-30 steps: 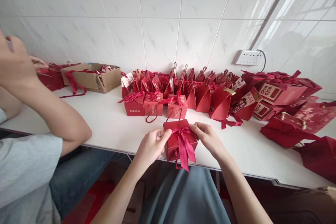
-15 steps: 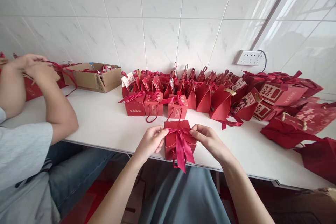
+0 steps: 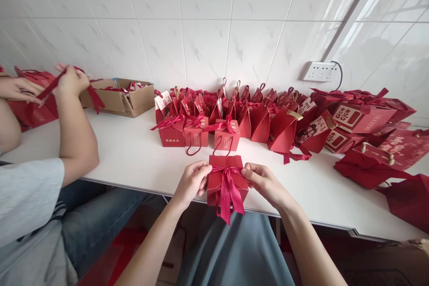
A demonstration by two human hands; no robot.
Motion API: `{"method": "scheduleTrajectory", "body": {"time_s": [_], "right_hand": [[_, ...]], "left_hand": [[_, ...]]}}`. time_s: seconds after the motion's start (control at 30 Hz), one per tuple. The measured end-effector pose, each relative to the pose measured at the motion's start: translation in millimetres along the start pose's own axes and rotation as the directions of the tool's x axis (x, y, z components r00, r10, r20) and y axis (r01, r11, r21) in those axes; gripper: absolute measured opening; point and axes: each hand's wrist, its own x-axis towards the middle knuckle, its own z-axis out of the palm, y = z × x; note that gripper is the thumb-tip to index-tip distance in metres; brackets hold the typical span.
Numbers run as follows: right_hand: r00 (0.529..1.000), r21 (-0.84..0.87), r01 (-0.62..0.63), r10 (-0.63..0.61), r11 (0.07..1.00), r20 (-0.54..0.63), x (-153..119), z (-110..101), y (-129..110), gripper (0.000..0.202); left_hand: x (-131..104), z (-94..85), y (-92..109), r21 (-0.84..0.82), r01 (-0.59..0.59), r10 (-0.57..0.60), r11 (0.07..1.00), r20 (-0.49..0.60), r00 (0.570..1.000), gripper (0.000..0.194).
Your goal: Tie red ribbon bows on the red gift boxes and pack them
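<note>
A small red gift box [image 3: 219, 192] sits at the table's front edge, directly before me. Across its top lies a crimson satin ribbon [image 3: 229, 187] tied in a bow, its two tails hanging down the front. My left hand [image 3: 194, 181] pinches the ribbon at the box's left side, thumb against forefinger. On the right side, my right hand [image 3: 263, 183] pinches the ribbon in the same way. A twisted red cord handle [image 3: 217, 203] hangs at the box's lower front, partly behind the ribbon tails.
Three ribboned gift boxes [image 3: 196, 132] stand just beyond, before rows of pointed red boxes [image 3: 259, 123]. Larger red boxes [image 3: 362, 116] are stacked at right. An open cardboard box [image 3: 134, 103] stands at left, beside a co-worker's hands [image 3: 72, 81] holding a red ribbon. A power strip [image 3: 320, 72] is on the wall.
My hands stay pinched on the ribbon; the box has shifted slightly left. The co-worker's hands have moved apart, a ribbon stretched between them.
</note>
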Motion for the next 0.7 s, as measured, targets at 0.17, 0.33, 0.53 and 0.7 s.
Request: {"method": "scheduleTrajectory", "body": {"time_s": [0.17, 0.33, 0.53, 0.7], "right_hand": [[0.999, 0.228, 0.021, -0.028, 0.973, 0.028, 1, 1, 9, 0.042], [1.000, 0.297, 0.029, -0.030, 0.954, -0.003, 2, 2, 15, 0.042], [0.999, 0.280, 0.005, 0.008, 0.960, -0.043, 3, 3, 11, 0.043], [0.996, 0.135, -0.015, 0.026, 0.991, -0.086, 1, 4, 1, 0.041]], "left_hand": [[1, 2.7, -7, -0.007, -0.029, 0.029, 1.000, -0.018, 0.999, 0.034], [1, 4.7, -11, 0.047, -0.043, 0.045, 0.998, -0.053, 0.998, 0.035], [3, 5.2, -8, 0.052, -0.053, 0.055, 0.997, -0.053, 0.997, 0.034], [5, 1.6, 2, 0.092, -0.020, 0.021, 0.996, -0.010, 1.000, 0.032]]}}
